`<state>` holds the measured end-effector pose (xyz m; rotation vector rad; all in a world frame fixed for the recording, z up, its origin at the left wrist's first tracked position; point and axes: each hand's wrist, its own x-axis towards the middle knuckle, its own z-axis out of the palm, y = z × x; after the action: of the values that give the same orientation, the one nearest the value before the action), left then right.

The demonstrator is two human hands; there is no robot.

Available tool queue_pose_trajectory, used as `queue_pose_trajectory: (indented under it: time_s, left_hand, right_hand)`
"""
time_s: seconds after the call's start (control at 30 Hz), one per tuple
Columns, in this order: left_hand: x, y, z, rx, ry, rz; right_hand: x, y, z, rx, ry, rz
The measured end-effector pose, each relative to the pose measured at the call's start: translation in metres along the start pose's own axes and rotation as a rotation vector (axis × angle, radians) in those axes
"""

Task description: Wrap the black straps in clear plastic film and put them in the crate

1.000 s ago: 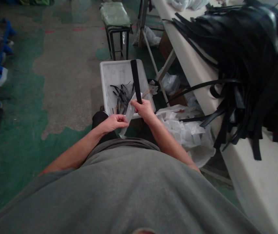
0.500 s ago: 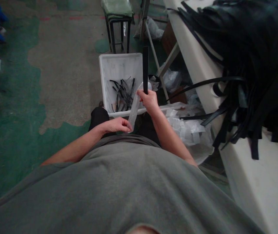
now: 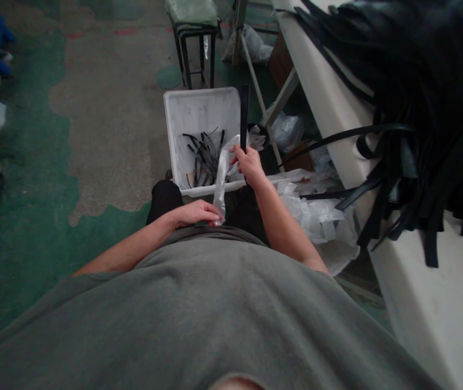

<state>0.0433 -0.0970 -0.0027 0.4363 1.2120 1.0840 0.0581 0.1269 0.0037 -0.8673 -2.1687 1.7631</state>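
My left hand (image 3: 201, 213) pinches the lower end of a clear plastic strip (image 3: 221, 181) just above my lap. From there the strip runs up towards my right hand (image 3: 249, 162), whose fingers are closed on a flat black strap (image 3: 245, 116) that stands upright out of the grip. The upper end of the plastic lies by my right fingertips; whether they also hold it I cannot tell. Beyond my hands stands a white plastic bin (image 3: 202, 105) with several short black strips (image 3: 207, 154) inside.
A white table (image 3: 402, 303) on my right bears a large heap of black straps (image 3: 418, 108), some hanging over its edge. Below it lie clear plastic scraps (image 3: 310, 216) and a cardboard box (image 3: 298, 160). A stool (image 3: 194, 27) stands behind the bin.
The upper end of the plastic strip has shifted a little left from my right fingers and bends over. The black strap has turned more edge-on. My left hand has barely moved.
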Motion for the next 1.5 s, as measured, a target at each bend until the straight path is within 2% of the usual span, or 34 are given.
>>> queue_pose_trajectory:
  time_s: [0.17,0.33,0.43,0.53,0.67,0.93,1.13,1.5]
  left_hand:
    - [0.010,0.001,-0.009,-0.527,0.268,0.027]
    - [0.016,0.015,-0.014,-0.856,0.518,0.043]
    - [0.020,0.024,-0.011,-0.986,0.594,0.051]
    - [0.025,0.031,-0.007,-1.069,0.629,0.078]
    - [0.027,0.036,-0.004,-1.092,0.647,0.113]
    - [0.026,0.040,-0.002,-1.176,0.679,0.133]
    - [0.026,0.036,-0.003,-1.144,0.627,0.157]
    - [0.026,0.031,-0.005,-1.154,0.638,0.178]
  right_hand:
    - [-0.032,0.001,-0.014,0.009,-0.060,0.065]
    - [-0.100,-0.005,-0.038,-0.147,-0.219,0.071]
    - [-0.138,-0.012,-0.041,-0.311,-0.334,0.099]
    - [-0.158,-0.014,-0.032,-0.462,-0.385,0.080]
    - [-0.164,-0.007,-0.019,-0.594,-0.374,0.015]
    - [-0.166,0.001,-0.014,-0.694,-0.208,-0.192]
    - [-0.164,0.003,-0.012,-0.772,-0.244,-0.162]
    - [-0.164,0.007,-0.009,-0.775,-0.303,-0.117]
